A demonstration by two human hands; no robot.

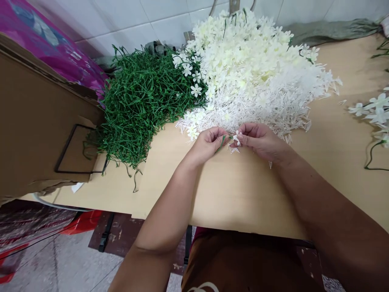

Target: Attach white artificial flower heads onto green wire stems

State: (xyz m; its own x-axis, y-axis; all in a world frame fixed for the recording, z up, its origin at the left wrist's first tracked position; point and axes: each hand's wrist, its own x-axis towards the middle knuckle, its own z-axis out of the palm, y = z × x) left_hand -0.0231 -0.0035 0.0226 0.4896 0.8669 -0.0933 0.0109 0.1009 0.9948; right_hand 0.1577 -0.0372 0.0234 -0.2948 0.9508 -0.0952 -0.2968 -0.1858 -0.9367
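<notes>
My left hand (212, 142) pinches a green plastic stem (220, 145) between thumb and fingertips. Close by on the right, my right hand (258, 140) is closed on a small white artificial flower (236, 138). The stem's tip and the flower meet between the two hands; whether they are joined I cannot tell. A few white pieces (234, 149) show just under the right fingertips. Behind the hands spreads a heap of thin white flower pieces (240, 111), with cream artificial flowers (243, 52) piled on top. Tangled green stems (146, 89) form another heap at the left.
A cardboard box (39, 113) with a black wire frame (57, 166) beside it stands at the left, a purple bag (60, 44) behind. Flowers on stems (378, 107) lie at the right edge of the table (237, 194). A tiled wall (127, 16) closes the back.
</notes>
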